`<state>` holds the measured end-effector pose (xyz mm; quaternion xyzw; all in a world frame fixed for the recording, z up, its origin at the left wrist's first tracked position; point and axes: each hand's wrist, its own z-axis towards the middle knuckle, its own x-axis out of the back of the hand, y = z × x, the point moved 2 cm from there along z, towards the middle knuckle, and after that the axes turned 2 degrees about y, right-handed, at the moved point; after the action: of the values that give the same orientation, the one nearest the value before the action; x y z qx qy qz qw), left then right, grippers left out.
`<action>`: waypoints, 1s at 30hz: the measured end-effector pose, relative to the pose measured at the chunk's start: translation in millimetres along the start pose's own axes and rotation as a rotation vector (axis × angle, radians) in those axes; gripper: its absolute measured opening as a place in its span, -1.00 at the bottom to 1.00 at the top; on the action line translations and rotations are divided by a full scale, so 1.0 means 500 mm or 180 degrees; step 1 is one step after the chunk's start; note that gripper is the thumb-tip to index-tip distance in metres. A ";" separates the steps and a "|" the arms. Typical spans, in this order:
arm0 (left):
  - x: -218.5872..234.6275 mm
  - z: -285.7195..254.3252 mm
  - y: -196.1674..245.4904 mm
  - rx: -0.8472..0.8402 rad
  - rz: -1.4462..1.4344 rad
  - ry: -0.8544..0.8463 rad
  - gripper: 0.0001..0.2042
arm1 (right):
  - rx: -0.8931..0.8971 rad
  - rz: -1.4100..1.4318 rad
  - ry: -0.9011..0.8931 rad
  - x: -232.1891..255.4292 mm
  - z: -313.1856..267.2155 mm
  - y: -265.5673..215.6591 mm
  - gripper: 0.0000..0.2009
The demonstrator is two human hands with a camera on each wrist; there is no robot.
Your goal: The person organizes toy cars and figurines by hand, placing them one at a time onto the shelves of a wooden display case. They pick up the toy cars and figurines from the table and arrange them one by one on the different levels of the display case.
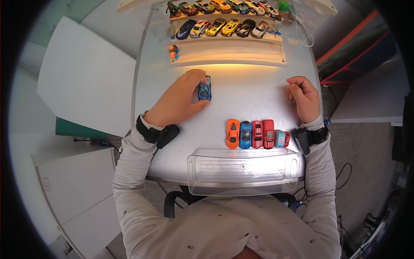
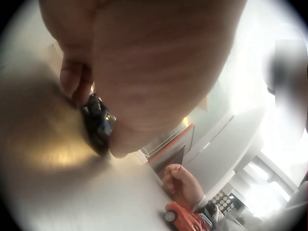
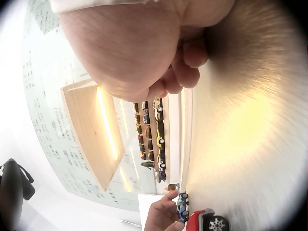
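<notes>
Left of the table's middle, my left hand (image 1: pixel 183 97) pinches a small blue toy car (image 1: pixel 205 90) by its two ends, the thumb at the near end and fingertips at the far one. In the left wrist view the toy car (image 2: pixel 98 122) looks dark, partly hidden by the hand. My right hand (image 1: pixel 305 97) rests near the table's right side, fingers loosely curled around nothing. Nearer my body, a row of toy cars stands side by side: an orange car (image 1: pixel 233 134), a blue car (image 1: pixel 245 134), two red ones and a small red-and-light-blue truck (image 1: pixel 282 139).
At the back stands a lit wooden tiered shelf (image 1: pixel 228 56), its two upper tiers lined with toy cars (image 1: pixel 230 27) and its lowest tier bare. A clear plastic bin (image 1: pixel 200 172) lies at the table's front edge. Small figures, among them an orange one (image 1: pixel 173 52), sit beside the shelf.
</notes>
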<state>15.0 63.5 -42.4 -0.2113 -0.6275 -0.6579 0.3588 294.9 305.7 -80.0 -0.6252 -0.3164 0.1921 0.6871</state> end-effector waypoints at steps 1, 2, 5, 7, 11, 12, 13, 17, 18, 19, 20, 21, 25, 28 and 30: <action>0.002 0.000 0.002 0.0008 -0.0038 -0.0072 -0.50 | -0.0007 0.0022 0.0008 0.000 -0.001 0.000 -0.83; 0.003 -0.004 0.005 0.0022 -0.0075 -0.0148 -0.49 | -0.0018 0.0007 0.0005 0.000 -0.002 -0.002 -0.83; 0.006 -0.024 0.027 0.0087 -0.0266 -0.0418 -0.49 | -0.0028 -0.0035 -0.0013 -0.002 -0.002 -0.007 -0.83; 0.007 -0.037 0.042 0.0208 -0.0476 -0.0664 -0.50 | 0.0017 -0.0079 -0.0020 -0.001 -0.002 -0.006 -0.83; 0.003 -0.050 0.069 0.0463 -0.0716 -0.1114 -0.55 | 0.0014 -0.0044 -0.0030 -0.002 -0.002 -0.004 -0.83; 0.001 -0.051 0.074 0.0491 -0.0704 -0.1186 -0.57 | 0.0007 -0.0044 -0.0031 -0.002 -0.002 -0.006 -0.83; -0.002 -0.051 0.077 0.0410 -0.0684 -0.1199 -0.58 | 0.0001 -0.0045 -0.0031 -0.003 -0.002 -0.008 -0.83; -0.005 -0.046 0.091 0.0343 -0.0637 -0.1394 -0.60 | -0.0030 -0.0052 -0.0017 -0.002 -0.002 -0.008 -0.83; -0.005 -0.045 0.095 0.0391 -0.0635 -0.1475 -0.60 | -0.0026 -0.0058 -0.0017 -0.001 -0.001 -0.005 -0.83; -0.009 -0.045 0.095 0.0392 -0.0693 -0.1482 -0.60 | -0.0021 -0.0064 -0.0018 -0.001 -0.001 -0.004 -0.83; -0.012 -0.046 0.095 0.0392 -0.0749 -0.1484 -0.60 | -0.0018 -0.0071 -0.0013 0.000 -0.001 -0.003 -0.82; -0.016 -0.046 0.094 0.0394 -0.0806 -0.1486 -0.60 | -0.0017 -0.0077 -0.0010 0.000 -0.001 -0.002 -0.82; -0.023 -0.049 0.093 0.0297 -0.0816 -0.1539 -0.61 | -0.0018 -0.0037 -0.0018 -0.002 -0.001 -0.003 -0.82; -0.026 -0.051 0.093 0.0280 -0.0831 -0.1607 -0.62 | 0.0010 -0.0054 -0.0011 -0.002 0.000 -0.002 -0.82; -0.027 -0.052 0.091 0.0294 -0.0932 -0.1637 -0.63 | -0.0014 -0.0082 0.0001 -0.001 -0.001 -0.002 -0.82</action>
<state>61.8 42.8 -25.1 -0.2618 -0.7509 -0.5983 0.0986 294.7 305.0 -79.2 -0.6227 -0.3247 0.1824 0.6881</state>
